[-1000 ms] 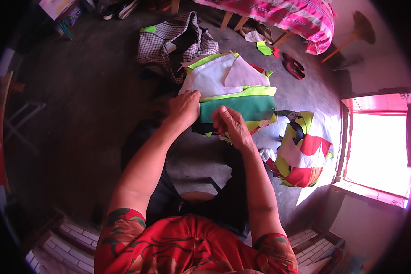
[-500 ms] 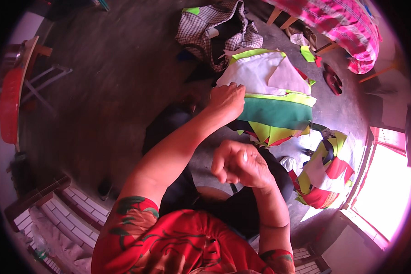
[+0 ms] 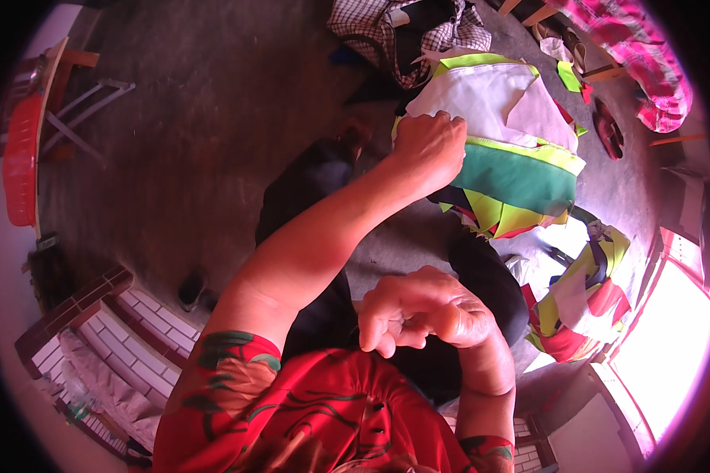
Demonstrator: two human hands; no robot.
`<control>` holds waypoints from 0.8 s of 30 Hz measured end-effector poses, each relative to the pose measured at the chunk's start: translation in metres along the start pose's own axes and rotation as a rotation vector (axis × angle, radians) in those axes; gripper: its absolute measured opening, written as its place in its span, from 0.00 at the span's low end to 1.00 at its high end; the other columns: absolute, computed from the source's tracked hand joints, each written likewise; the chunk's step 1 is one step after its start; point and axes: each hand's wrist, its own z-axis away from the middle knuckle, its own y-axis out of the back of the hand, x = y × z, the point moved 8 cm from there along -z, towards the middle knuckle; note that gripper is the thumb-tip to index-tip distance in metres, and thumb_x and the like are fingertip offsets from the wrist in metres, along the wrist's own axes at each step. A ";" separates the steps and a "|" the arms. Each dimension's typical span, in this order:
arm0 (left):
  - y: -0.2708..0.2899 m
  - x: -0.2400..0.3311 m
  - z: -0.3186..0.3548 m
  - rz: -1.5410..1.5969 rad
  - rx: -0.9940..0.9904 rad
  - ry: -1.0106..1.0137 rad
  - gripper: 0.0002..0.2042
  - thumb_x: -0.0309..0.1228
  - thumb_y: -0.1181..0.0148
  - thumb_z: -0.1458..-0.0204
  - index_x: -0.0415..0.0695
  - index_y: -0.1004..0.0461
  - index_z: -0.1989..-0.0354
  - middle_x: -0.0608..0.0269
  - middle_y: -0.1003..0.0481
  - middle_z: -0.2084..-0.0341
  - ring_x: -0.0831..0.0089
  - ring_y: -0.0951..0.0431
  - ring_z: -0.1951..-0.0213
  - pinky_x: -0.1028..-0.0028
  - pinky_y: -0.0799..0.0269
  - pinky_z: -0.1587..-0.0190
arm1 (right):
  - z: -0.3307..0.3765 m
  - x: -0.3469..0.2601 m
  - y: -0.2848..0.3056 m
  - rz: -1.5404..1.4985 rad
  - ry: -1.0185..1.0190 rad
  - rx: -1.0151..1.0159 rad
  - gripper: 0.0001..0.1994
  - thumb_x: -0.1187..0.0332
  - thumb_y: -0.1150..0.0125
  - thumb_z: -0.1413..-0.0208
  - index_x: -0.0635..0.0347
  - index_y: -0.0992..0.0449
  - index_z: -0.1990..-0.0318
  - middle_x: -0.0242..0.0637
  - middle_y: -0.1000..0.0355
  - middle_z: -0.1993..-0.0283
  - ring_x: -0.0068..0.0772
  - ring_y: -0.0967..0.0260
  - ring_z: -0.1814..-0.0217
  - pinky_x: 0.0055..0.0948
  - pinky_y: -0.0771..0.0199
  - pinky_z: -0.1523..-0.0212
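Observation:
My left hand [image 3: 432,151] is closed at the left edge of a patchwork cloth [image 3: 489,102] of white, green and yellow-green pieces. The cloth's edge appears gripped in its fingers, though the knuckles hide the hold itself. Nearer my body, my right hand [image 3: 424,309] hangs in front of my chest with curled fingers, apart from the cloth. Whatever those fingers pinch, if anything, is too small to make out. Below the cloth's green band, pointed yellow-green and red scraps [image 3: 501,217] stick out.
A checked cloth bag [image 3: 371,31] lies beyond the patchwork. More coloured fabric [image 3: 584,299] is heaped at the right by a bright opening. A pink plaid cover [image 3: 631,47] drapes at the far right, near shoes [image 3: 607,130]. At the left is a red basket [image 3: 24,162].
My right hand has drawn back toward my chest, away from the cloth. The left hand stays at the cloth's edge. The whole view has shifted a little.

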 end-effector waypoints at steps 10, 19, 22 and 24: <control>0.000 0.002 0.000 0.010 -0.004 -0.002 0.10 0.34 0.41 0.53 0.40 0.29 0.67 0.54 0.26 0.68 0.56 0.23 0.65 0.59 0.28 0.64 | -0.007 0.008 -0.006 0.010 -0.153 -0.108 0.50 0.20 0.67 0.63 0.65 0.25 0.62 0.36 0.31 0.76 0.19 0.43 0.86 0.20 0.42 0.82; -0.001 0.001 0.000 0.014 -0.008 -0.011 0.11 0.34 0.41 0.53 0.40 0.29 0.67 0.54 0.26 0.69 0.55 0.23 0.66 0.59 0.28 0.65 | -0.009 0.009 -0.004 0.001 -0.162 -0.106 0.51 0.18 0.68 0.66 0.64 0.24 0.62 0.35 0.31 0.77 0.19 0.44 0.86 0.20 0.43 0.83; 0.000 0.000 0.002 0.008 -0.003 -0.009 0.11 0.35 0.41 0.53 0.40 0.29 0.67 0.55 0.26 0.69 0.56 0.23 0.66 0.59 0.28 0.65 | -0.009 0.011 -0.004 -0.003 -0.163 -0.103 0.50 0.19 0.67 0.66 0.63 0.24 0.63 0.35 0.31 0.77 0.20 0.44 0.86 0.20 0.42 0.82; 0.000 0.000 0.002 0.009 -0.006 -0.011 0.11 0.35 0.41 0.53 0.40 0.29 0.67 0.55 0.26 0.68 0.56 0.23 0.66 0.59 0.28 0.65 | -0.009 0.011 -0.006 -0.015 -0.156 -0.097 0.50 0.19 0.66 0.66 0.62 0.24 0.63 0.34 0.31 0.77 0.20 0.44 0.86 0.21 0.42 0.82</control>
